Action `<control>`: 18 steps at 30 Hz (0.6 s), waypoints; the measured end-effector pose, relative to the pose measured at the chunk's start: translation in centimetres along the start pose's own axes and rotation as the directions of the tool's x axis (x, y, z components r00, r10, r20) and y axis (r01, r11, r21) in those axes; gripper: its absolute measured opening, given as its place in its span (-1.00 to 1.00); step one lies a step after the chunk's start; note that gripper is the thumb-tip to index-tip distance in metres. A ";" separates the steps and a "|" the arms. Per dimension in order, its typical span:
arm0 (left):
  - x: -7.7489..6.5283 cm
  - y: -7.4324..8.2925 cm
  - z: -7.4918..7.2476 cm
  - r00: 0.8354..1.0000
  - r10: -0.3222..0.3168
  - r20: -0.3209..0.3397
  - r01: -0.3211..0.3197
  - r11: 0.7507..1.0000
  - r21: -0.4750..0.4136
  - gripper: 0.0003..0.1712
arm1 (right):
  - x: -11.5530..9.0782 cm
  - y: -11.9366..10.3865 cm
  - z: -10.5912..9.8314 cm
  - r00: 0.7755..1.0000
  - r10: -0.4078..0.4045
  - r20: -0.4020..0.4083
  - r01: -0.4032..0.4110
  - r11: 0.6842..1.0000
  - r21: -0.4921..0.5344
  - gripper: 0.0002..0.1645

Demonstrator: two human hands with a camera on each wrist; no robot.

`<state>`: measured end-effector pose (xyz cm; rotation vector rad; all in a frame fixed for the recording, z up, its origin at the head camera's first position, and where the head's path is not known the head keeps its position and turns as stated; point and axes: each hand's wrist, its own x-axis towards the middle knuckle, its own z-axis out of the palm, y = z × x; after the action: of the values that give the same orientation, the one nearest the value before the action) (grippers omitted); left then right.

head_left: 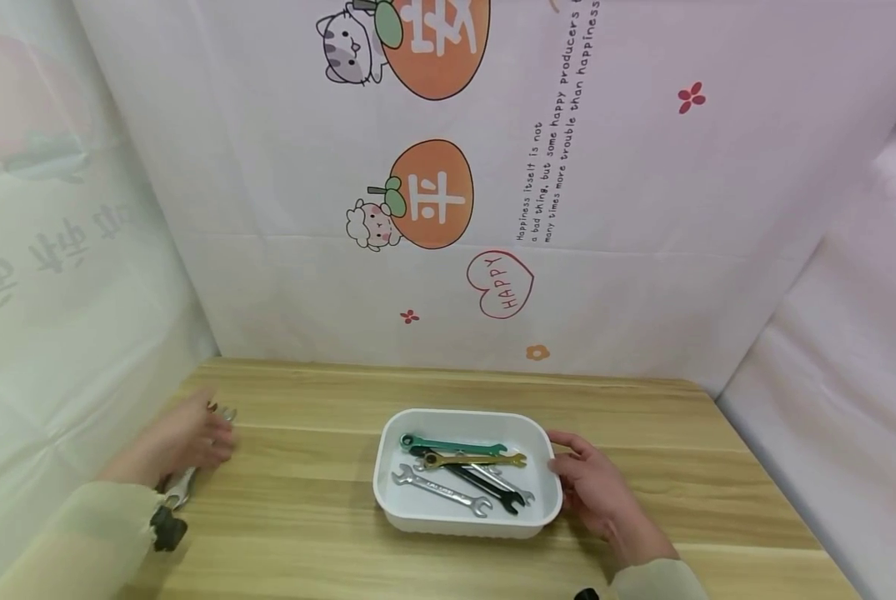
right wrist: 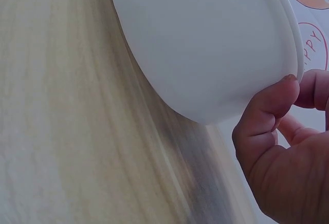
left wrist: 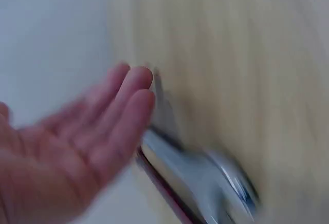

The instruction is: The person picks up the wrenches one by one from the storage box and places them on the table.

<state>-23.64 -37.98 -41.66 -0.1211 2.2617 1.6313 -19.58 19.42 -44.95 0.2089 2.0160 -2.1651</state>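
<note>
At the table's left side my left hand (head_left: 192, 437) reaches over loose wrenches, blurred by motion. Its fingers (left wrist: 123, 116) look fairly straight in the left wrist view, with a silver open-end wrench (left wrist: 190, 170) and a thin dark reddish tool (left wrist: 164, 190) just beyond them; the hand partly hides these. My right hand (head_left: 593, 487) pinches the right rim of a white plastic tray (head_left: 463, 527) between thumb and fingers. Inside it lie a green wrench (head_left: 455, 447), a gold wrench (head_left: 481, 459), a black wrench (head_left: 488, 485) and silver wrenches, one silver wrench (head_left: 443, 492) at the front.
The tray stands on a wood-grain table (head_left: 305, 500). A white printed cloth (head_left: 613, 308) rises behind the table's far edge, and plain-looking white sheets (head_left: 853, 358) hang at the sides.
</note>
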 end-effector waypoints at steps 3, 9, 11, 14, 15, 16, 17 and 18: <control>0.6 2.4 2.1 0.926 0.236 0.295 -0.219 0.972 -0.089 0.04 | 0.0 0.0 0.0 1.000 0.003 -0.001 -0.003 1.000 0.003 -0.40; 1.0 7.5 8.7 0.674 0.459 0.579 -0.298 0.886 -0.356 -0.17 | 0.0 0.1 -0.1 1.000 0.001 0.005 -0.001 1.000 0.016 -0.40; 1.1 8.8 11.0 0.661 0.473 0.583 -0.322 0.880 -0.349 0.06 | 0.0 0.1 -0.1 1.000 0.000 0.003 0.000 1.000 0.018 -0.40; 1.8 10.1 13.9 0.639 0.478 0.603 -0.358 0.878 -0.317 0.20 | 0.0 0.2 -0.2 1.000 -0.001 0.001 0.001 1.000 0.016 -0.41; 2.1 10.5 14.8 0.640 0.472 0.607 -0.370 0.881 -0.295 0.23 | 0.0 0.2 -0.2 1.000 -0.002 0.001 0.002 1.000 0.016 -0.41; 2.4 10.7 15.6 0.644 0.465 0.608 -0.389 0.883 -0.263 0.23 | 0.1 0.2 -0.2 1.000 -0.003 0.003 0.003 1.000 0.017 -0.40; 2.8 11.0 16.4 0.649 0.454 0.610 -0.403 0.886 -0.231 0.23 | 0.1 0.2 -0.2 1.000 -0.003 0.003 0.003 1.000 0.017 -0.40; 3.2 11.1 17.2 0.656 0.443 0.611 -0.419 0.887 -0.194 0.24 | 0.1 0.2 -0.2 1.000 -0.003 0.004 0.003 1.000 0.017 -0.40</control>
<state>-25.69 -17.76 -37.44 0.9137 1.7740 1.5812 -19.63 19.57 -45.19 0.2034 1.9976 -2.1834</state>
